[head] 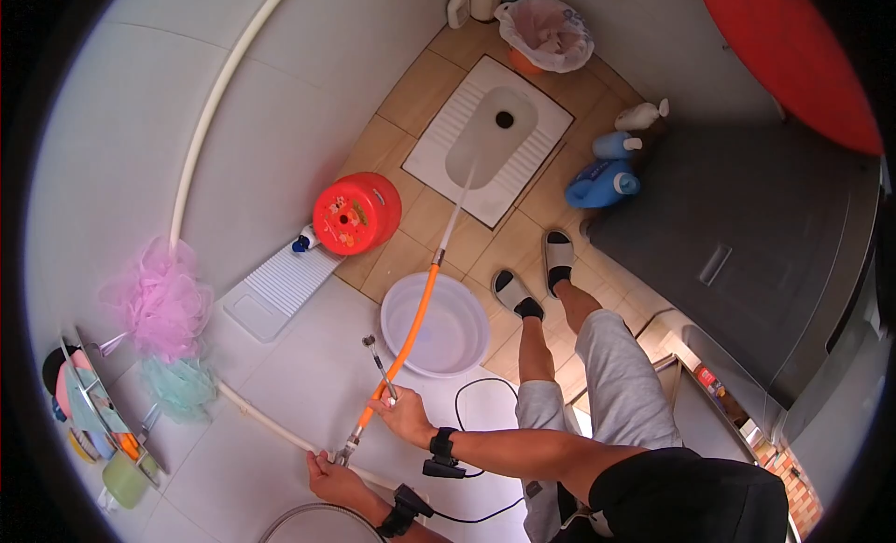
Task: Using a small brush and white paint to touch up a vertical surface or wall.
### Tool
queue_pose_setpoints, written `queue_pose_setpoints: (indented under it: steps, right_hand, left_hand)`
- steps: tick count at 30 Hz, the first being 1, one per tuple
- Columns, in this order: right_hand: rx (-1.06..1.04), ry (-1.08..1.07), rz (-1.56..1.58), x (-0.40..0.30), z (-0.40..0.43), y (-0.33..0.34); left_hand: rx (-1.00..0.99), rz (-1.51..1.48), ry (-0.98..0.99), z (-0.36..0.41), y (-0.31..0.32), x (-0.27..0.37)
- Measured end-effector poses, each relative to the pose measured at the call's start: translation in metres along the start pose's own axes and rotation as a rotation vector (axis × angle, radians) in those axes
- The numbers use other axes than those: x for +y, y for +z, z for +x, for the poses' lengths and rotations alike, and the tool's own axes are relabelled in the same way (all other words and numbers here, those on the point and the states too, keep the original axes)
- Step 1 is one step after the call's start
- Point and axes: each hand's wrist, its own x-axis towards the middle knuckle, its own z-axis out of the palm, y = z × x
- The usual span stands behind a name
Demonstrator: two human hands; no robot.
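My right hand (404, 415) grips a metal wrench (380, 368) beside an orange hose (418, 322). My left hand (334, 478) is at a metal tap (344, 453) on the white wall pipe; its fingers touch the tap or pipe, and which exactly is unclear. One end of the orange hose joins the tap by a metal fitting. From the hose's other metal end (439, 257), a stream of water (453, 220) runs into the white squat toilet (488, 140). The hose passes above a pale plastic basin (392, 312).
A red stool (357, 213) and a white washboard (269, 301) stand by the wall. Blue bottles (602, 184) are near the toilet, a lined bin (546, 36) behind it. A grey appliance (728, 242) stands at right; bath puffs (162, 298) and a wall rack (98, 410) hang at left.
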Motion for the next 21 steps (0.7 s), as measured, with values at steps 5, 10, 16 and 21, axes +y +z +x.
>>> queue_pose_setpoints:
  steps: [5, 10, 16, 21]
  right_hand:
    - [-0.075, 0.199, 0.035, 0.015, -0.013, -0.001]
    - [0.108, 0.165, 0.229, 0.015, -0.015, -0.03]
    - [0.155, 0.178, 0.269, 0.002, -0.005, -0.072]
    - [0.23, 0.15, 0.294, -0.008, -0.001, -0.094]
  left_hand:
    - [-0.017, 0.013, 0.054, -0.002, -0.003, -0.002]
    - [-0.013, 0.008, 0.034, -0.006, -0.002, 0.008]
    - [0.017, 0.034, -0.007, -0.013, 0.0, 0.015]
    - [0.028, 0.012, 0.046, -0.015, -0.001, 0.015]
